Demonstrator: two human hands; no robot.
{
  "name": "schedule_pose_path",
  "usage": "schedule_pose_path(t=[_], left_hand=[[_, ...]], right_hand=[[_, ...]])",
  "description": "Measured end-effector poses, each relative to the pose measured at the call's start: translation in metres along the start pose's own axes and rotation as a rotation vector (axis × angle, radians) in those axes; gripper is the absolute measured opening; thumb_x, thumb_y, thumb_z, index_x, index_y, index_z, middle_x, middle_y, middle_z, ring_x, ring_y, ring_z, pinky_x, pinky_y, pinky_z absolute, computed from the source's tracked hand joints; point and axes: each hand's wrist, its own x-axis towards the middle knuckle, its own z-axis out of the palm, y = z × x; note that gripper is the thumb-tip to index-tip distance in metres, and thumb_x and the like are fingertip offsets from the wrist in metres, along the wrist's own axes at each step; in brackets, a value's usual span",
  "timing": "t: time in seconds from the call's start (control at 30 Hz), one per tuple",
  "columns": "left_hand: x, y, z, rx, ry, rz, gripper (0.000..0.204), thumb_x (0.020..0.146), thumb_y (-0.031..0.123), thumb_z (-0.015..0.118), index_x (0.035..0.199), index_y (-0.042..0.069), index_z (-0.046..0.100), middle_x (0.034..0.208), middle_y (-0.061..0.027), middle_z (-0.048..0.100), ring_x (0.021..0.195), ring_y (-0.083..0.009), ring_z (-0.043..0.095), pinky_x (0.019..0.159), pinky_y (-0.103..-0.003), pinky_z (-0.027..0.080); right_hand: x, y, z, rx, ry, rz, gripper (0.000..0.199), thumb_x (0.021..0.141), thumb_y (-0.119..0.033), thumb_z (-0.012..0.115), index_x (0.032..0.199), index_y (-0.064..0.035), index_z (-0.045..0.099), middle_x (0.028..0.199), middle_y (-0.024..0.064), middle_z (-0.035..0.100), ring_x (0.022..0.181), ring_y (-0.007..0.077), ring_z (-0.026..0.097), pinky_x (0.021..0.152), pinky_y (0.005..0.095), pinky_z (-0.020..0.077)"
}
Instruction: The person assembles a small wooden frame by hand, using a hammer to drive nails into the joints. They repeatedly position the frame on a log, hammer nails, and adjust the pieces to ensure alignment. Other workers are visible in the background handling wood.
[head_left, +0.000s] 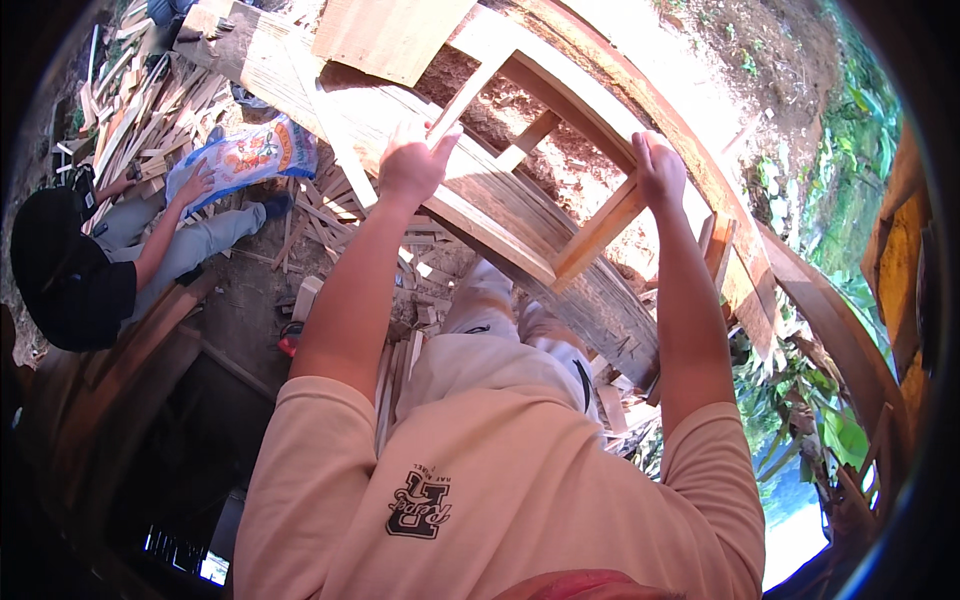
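Both my hands hold a light-wood rectangular frame (603, 232) with crosspieces, tilted above a long rough plank (610, 320). My left hand (413, 168) is closed on its left side, near the end of a crosspiece. On the opposite side my right hand (658, 172) is wrapped round the wood, close to the nearer corner crosspiece. Through the openings of the frame, the plank and wood shavings show. Parts of the frame beneath my fingers are hidden.
A thin wooden board (390, 38) lies beyond the frame. Long timbers (725, 240) run along the right. Offcuts (125, 105) are heaped at the far left. A person in a black cap (50, 255) sits there, one hand on a printed sack (262, 152).
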Motion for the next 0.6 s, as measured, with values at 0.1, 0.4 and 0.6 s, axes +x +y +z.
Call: schedule_pose_path(t=[0.1,0.4,0.6], left_hand=[[0.000,-0.002,0.005,0.100,0.091,0.066,0.066,0.095,0.059,0.060,0.107,-0.004,0.074,0.120,-0.0271,0.067,0.108,-0.0391,0.067,0.093,-0.047,0.054],[0.003,0.009,-0.004,0.268,-0.136,-0.086,0.042,0.095,0.039,0.065,0.095,-0.002,0.076,0.090,-0.0239,0.074,0.087,-0.0393,0.073,0.080,-0.048,0.056],[-0.001,0.021,-0.002,0.287,-0.165,0.185,0.032,0.092,0.029,0.073,0.097,-0.003,0.068,0.093,-0.0245,0.070,0.088,-0.0404,0.071,0.079,-0.049,0.056]], right_hand=[[0.000,-0.004,-0.002,-0.060,-0.015,-0.012,0.062,0.098,-0.064,0.051,0.110,-0.0074,0.071,0.089,0.0196,0.071,0.093,0.0371,0.069,0.080,0.0472,0.0515],[-0.008,-0.023,-0.015,-0.300,-0.077,0.094,0.041,0.089,-0.041,0.076,0.105,-0.0037,0.071,0.104,0.0160,0.071,0.099,0.0316,0.072,0.086,0.0441,0.0582],[-0.102,0.002,-0.002,-0.179,-0.001,0.252,0.037,0.091,-0.039,0.073,0.099,-0.0026,0.071,0.102,0.0163,0.070,0.096,0.0333,0.071,0.082,0.0450,0.0581]])
